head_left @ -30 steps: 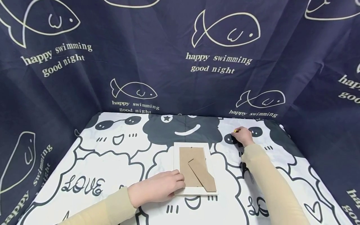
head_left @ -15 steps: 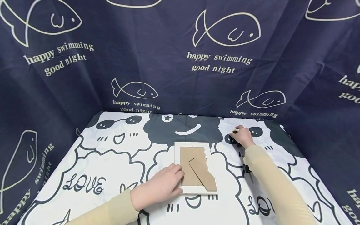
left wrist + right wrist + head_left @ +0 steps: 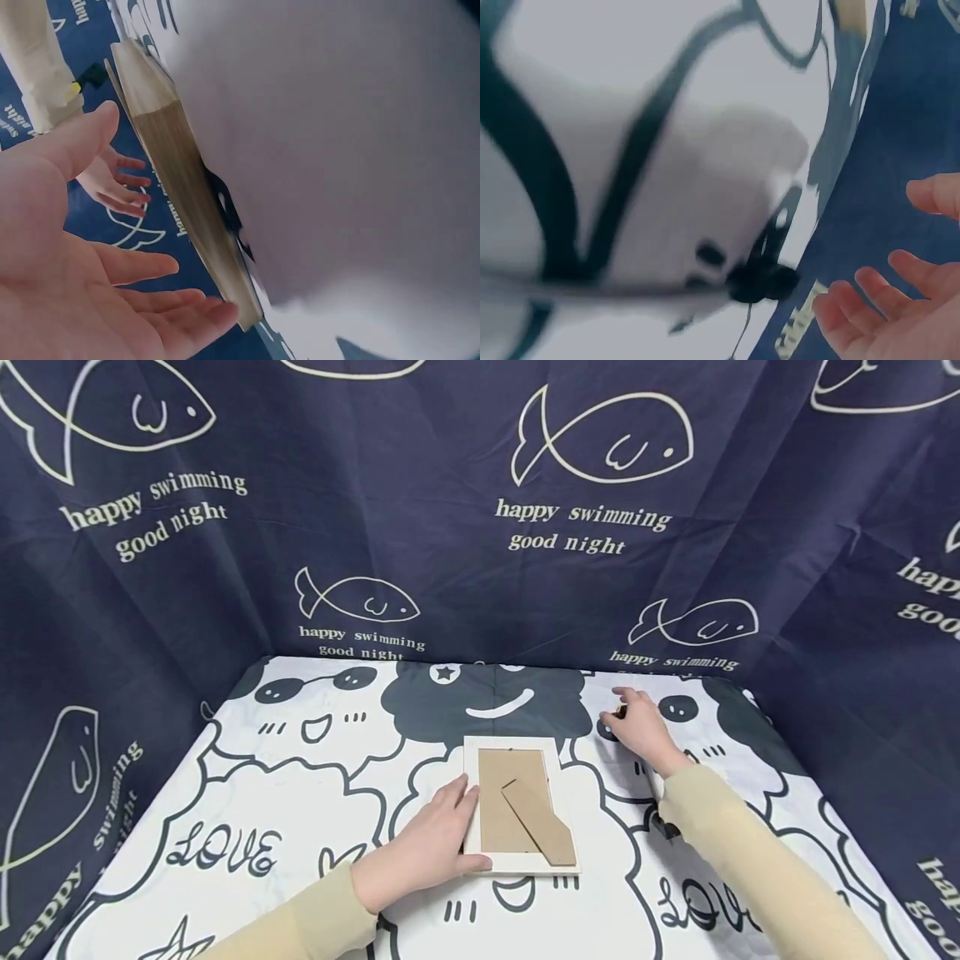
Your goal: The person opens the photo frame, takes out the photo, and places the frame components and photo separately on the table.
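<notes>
A white-edged picture frame point(image 3: 513, 806) lies back side up, its brown backing board and angled stand point(image 3: 536, 822) showing. Along its left edge rests my left hand point(image 3: 427, 847), with the thumb at the lower left corner. The left wrist view has those fingers extended beside the frame's wooden side point(image 3: 187, 180). Farther back on the right, my right hand point(image 3: 645, 727) has its fingers spread. A small black and yellow thing point(image 3: 621, 712) shows by the fingertips, partly hidden. In the right wrist view a dark blurred object point(image 3: 761, 281) sits left of the fingers.
White cloth point(image 3: 270, 810) printed with black cartoon faces and lettering covers the table. Dark blue curtains point(image 3: 450, 510) with fish drawings and words rise behind it and along both sides.
My right hand's fingers have spread from the small black and yellow thing they pinched. My left hand's fingers have straightened and shifted up along the frame's left edge.
</notes>
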Demonstrator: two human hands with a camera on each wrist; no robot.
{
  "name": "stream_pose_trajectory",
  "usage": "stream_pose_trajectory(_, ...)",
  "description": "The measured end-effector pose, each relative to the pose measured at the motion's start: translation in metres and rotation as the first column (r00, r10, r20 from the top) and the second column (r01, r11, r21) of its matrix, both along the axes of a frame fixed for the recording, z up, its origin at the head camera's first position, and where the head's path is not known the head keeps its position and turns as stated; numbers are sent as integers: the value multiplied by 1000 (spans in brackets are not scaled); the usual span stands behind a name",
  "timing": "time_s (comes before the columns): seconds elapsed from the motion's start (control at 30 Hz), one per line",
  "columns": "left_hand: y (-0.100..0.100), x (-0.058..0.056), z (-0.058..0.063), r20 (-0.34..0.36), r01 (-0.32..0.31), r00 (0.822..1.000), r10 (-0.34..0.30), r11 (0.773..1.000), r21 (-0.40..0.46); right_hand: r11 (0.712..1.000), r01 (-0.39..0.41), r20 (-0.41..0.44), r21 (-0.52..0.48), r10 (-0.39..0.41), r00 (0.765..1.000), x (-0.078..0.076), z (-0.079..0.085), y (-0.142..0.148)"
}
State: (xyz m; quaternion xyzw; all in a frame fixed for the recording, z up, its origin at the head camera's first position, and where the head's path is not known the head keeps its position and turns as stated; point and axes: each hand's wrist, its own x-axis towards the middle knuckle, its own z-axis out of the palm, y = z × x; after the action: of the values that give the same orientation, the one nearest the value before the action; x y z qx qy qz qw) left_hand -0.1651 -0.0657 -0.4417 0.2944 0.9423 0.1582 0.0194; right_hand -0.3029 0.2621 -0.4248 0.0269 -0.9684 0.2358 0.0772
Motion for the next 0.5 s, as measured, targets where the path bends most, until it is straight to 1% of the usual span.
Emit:
stream_pose_trajectory(0.1,6,2,1,-18,22,1000,-22,999,-27,997,-70,11,-26,70,997,9,-4,-11)
stream_pose_trajectory(0.2,17,6,3,-51,69,996,-73,994,-79,990,-133,61,-42,135,989,18,-9,-22)
stream_pose_trajectory(0.27,27,8,4,-69,94,992,-103,988,-118,984,-167,89,-60,172,981,22,-12,-31)
stream_pose_trajectory(0.4,47,13,7,-102,117,985,-139,973,-198,966,-229,96,-116,241,966,28,-15,-47)
stream_pose_trajectory(0.5,61,17,8,-134,126,977,-163,960,-251,959,-261,96,-107,271,958,29,-19,-56)
